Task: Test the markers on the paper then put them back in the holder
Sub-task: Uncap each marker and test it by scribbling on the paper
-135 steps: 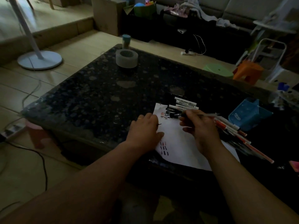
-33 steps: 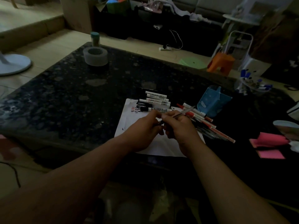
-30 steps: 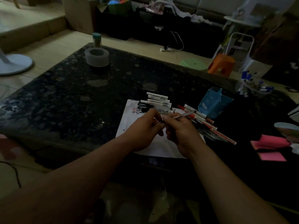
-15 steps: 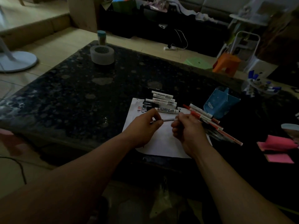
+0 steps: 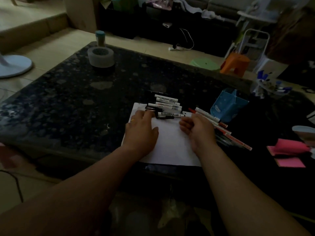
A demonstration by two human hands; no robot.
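Observation:
A white sheet of paper (image 5: 170, 143) lies near the front edge of the dark stone table (image 5: 76, 99). My left hand (image 5: 141, 132) rests flat on its left part, fingertips touching the black markers at the top edge. A thin black pen (image 5: 166, 117) lies on the paper between my hands. My right hand (image 5: 199, 130) hovers over the right part, fingers loosely curled, nothing in it. Several white-barrelled markers (image 5: 167, 103) lie side by side above the sheet. Red and white pens (image 5: 221, 128) fan out to the right. The blue holder (image 5: 228, 106) stands behind them.
A roll of grey tape (image 5: 100, 57) and a small capped bottle (image 5: 100, 37) stand at the table's far left. Pink sticky notes (image 5: 288, 149) lie to the right. An orange stool (image 5: 236, 63) and a fan base (image 5: 12, 65) stand on the floor.
Both hands held a thin pen between them over the paper. The pen now lies on the sheet, my right hand has let go, and my left hand has gone flat toward the markers.

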